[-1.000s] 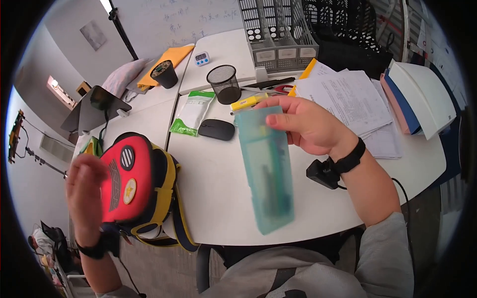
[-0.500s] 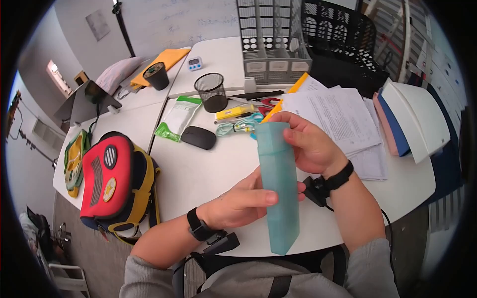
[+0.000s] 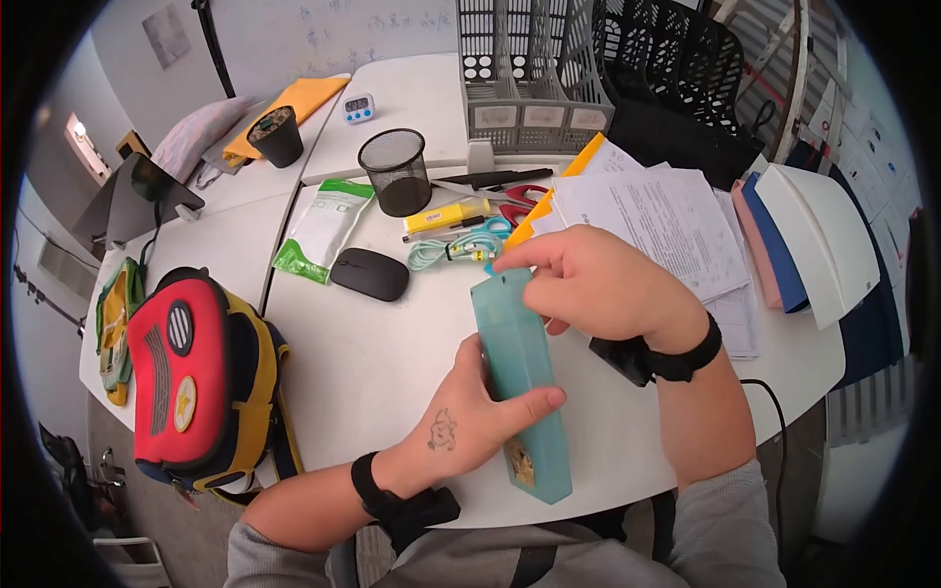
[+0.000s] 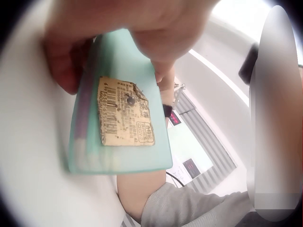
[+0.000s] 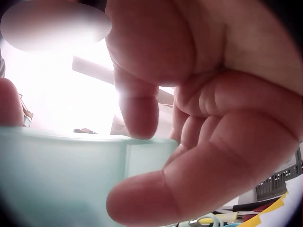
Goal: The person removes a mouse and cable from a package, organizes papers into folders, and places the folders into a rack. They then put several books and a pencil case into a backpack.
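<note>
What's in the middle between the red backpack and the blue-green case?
A bit of bare white table, then the left hand holding the case. The head view shows it.

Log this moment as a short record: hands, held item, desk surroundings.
left hand: grips the teal case around its middle
right hand: pinches its far end
case: translucent, worn barcode label near the other end
beyond case: coiled cable, dark mouse, mesh cup
left side: red backpack
right side: printed papers
</note>
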A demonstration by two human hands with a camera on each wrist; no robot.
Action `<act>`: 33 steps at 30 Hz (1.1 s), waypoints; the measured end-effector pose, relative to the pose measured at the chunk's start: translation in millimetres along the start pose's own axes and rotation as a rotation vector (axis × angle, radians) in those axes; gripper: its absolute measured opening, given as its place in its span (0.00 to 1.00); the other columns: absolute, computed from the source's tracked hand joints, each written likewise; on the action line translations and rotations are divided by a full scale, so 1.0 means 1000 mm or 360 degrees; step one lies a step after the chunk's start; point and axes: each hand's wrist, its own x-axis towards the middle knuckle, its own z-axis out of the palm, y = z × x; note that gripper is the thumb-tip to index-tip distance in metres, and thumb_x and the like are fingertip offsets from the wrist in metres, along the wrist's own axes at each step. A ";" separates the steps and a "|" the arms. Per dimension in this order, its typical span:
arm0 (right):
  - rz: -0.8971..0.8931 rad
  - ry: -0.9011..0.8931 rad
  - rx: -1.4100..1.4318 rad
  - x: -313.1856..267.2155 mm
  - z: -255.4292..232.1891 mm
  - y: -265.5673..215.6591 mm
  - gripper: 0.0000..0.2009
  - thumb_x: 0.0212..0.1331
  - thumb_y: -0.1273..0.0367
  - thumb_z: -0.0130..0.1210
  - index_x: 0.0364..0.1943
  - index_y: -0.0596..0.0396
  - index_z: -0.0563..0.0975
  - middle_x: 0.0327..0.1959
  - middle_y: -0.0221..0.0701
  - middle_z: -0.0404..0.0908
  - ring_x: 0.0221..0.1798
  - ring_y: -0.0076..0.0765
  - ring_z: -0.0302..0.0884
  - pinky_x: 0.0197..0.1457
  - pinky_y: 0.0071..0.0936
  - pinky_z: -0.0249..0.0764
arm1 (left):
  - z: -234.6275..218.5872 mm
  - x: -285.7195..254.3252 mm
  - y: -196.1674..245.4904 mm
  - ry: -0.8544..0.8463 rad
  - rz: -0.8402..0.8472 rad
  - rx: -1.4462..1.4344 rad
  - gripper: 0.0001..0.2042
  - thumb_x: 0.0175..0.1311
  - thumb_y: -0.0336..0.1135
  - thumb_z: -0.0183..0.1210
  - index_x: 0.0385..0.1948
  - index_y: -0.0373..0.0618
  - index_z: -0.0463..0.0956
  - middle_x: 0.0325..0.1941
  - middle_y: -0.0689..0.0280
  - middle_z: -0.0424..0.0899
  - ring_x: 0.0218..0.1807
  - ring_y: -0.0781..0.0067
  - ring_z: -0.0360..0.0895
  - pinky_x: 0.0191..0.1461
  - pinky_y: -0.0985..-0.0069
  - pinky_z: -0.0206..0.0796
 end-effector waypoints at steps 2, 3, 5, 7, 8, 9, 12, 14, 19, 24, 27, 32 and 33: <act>0.0065 -0.0018 0.0036 0.000 0.003 0.001 0.20 0.58 0.74 0.49 0.55 0.67 0.78 0.35 0.32 0.84 0.31 0.21 0.79 0.35 0.21 0.77 | 0.001 0.001 -0.003 0.0005 -0.0004 0.0022 0.50 0.57 0.53 0.71 0.65 0.19 0.51 0.57 0.46 0.73 0.59 0.60 0.76 0.61 0.68 0.71; 0.0066 0.0024 -0.0040 -0.001 0.004 0.001 0.20 0.58 0.74 0.49 0.54 0.66 0.79 0.35 0.32 0.84 0.31 0.21 0.79 0.35 0.21 0.77 | 0.001 0.001 -0.004 0.0022 0.0001 0.0061 0.50 0.56 0.53 0.72 0.65 0.19 0.52 0.57 0.45 0.73 0.58 0.60 0.76 0.60 0.69 0.72; 0.0089 0.0057 -0.0091 0.000 0.008 0.007 0.19 0.58 0.74 0.49 0.53 0.66 0.79 0.35 0.32 0.84 0.31 0.22 0.80 0.36 0.20 0.78 | 0.000 0.001 -0.003 0.0010 -0.0029 0.0067 0.49 0.57 0.52 0.71 0.65 0.19 0.51 0.57 0.45 0.74 0.58 0.60 0.76 0.60 0.68 0.72; -0.0052 0.0194 -0.0171 0.003 0.010 0.015 0.18 0.57 0.68 0.50 0.48 0.64 0.82 0.26 0.37 0.84 0.25 0.30 0.83 0.32 0.27 0.77 | -0.001 0.001 -0.002 -0.0013 -0.0067 0.0093 0.48 0.57 0.51 0.71 0.65 0.19 0.51 0.57 0.45 0.74 0.58 0.61 0.76 0.60 0.68 0.72; -0.0040 0.0201 -0.0152 0.004 0.010 0.017 0.18 0.57 0.68 0.50 0.48 0.64 0.82 0.26 0.37 0.84 0.25 0.30 0.83 0.32 0.27 0.77 | -0.002 0.002 -0.001 -0.0040 -0.0077 -0.0061 0.47 0.58 0.49 0.71 0.66 0.21 0.51 0.58 0.47 0.74 0.58 0.61 0.77 0.59 0.69 0.72; 0.0015 0.0187 -0.0010 0.005 0.009 0.017 0.18 0.58 0.69 0.49 0.49 0.64 0.82 0.28 0.37 0.84 0.25 0.30 0.83 0.32 0.27 0.77 | -0.003 0.003 0.000 -0.0063 -0.0085 -0.0214 0.46 0.59 0.48 0.71 0.66 0.23 0.51 0.58 0.48 0.74 0.58 0.62 0.77 0.59 0.69 0.72; 0.0072 0.0220 0.0171 0.008 0.007 0.017 0.17 0.59 0.71 0.47 0.48 0.63 0.82 0.31 0.37 0.85 0.25 0.30 0.83 0.32 0.27 0.78 | -0.017 0.008 0.001 -0.0212 -0.0395 -0.0516 0.42 0.59 0.38 0.68 0.72 0.40 0.50 0.65 0.51 0.70 0.63 0.56 0.74 0.67 0.57 0.68; 0.0086 0.0251 0.0208 0.008 0.005 0.019 0.17 0.60 0.72 0.47 0.48 0.63 0.82 0.32 0.36 0.84 0.26 0.30 0.83 0.32 0.27 0.79 | -0.021 0.012 -0.006 -0.0257 -0.0373 -0.0790 0.40 0.57 0.36 0.66 0.71 0.46 0.52 0.65 0.53 0.70 0.64 0.53 0.73 0.68 0.53 0.66; -0.0694 0.0744 -0.0537 0.017 0.012 0.035 0.11 0.63 0.73 0.52 0.47 0.59 0.81 0.44 0.31 0.80 0.40 0.23 0.80 0.42 0.21 0.76 | -0.030 0.021 -0.021 -0.0434 -0.0233 -0.1504 0.40 0.48 0.31 0.61 0.71 0.54 0.59 0.69 0.57 0.69 0.73 0.45 0.64 0.75 0.43 0.53; -0.0882 0.0893 -0.0320 -0.007 0.019 -0.001 0.12 0.59 0.73 0.60 0.48 0.57 0.81 0.43 0.29 0.78 0.43 0.23 0.75 0.44 0.22 0.73 | -0.036 0.021 -0.018 -0.0590 -0.0108 -0.1668 0.41 0.47 0.25 0.57 0.71 0.57 0.58 0.69 0.59 0.69 0.75 0.50 0.61 0.76 0.45 0.53; -0.0747 0.0786 0.0099 -0.010 0.021 -0.003 0.14 0.58 0.74 0.63 0.48 0.55 0.81 0.44 0.27 0.77 0.44 0.23 0.74 0.46 0.23 0.73 | -0.035 0.021 -0.019 -0.0709 -0.0057 -0.1681 0.41 0.46 0.25 0.58 0.71 0.55 0.59 0.70 0.60 0.69 0.76 0.50 0.59 0.76 0.46 0.53; -0.0714 0.0724 -0.0044 -0.014 0.030 -0.009 0.16 0.55 0.74 0.64 0.49 0.54 0.81 0.46 0.29 0.77 0.50 0.28 0.73 0.53 0.28 0.72 | -0.035 0.017 -0.021 -0.0630 -0.0238 -0.1667 0.40 0.47 0.26 0.58 0.70 0.48 0.60 0.69 0.59 0.70 0.75 0.54 0.61 0.76 0.51 0.54; -0.1057 0.0774 -0.0200 -0.008 0.036 -0.005 0.16 0.53 0.74 0.65 0.48 0.54 0.81 0.47 0.31 0.78 0.51 0.33 0.74 0.55 0.31 0.72 | -0.035 0.016 -0.019 -0.0607 -0.0254 -0.1602 0.39 0.47 0.27 0.58 0.70 0.46 0.60 0.68 0.59 0.70 0.74 0.55 0.63 0.76 0.52 0.55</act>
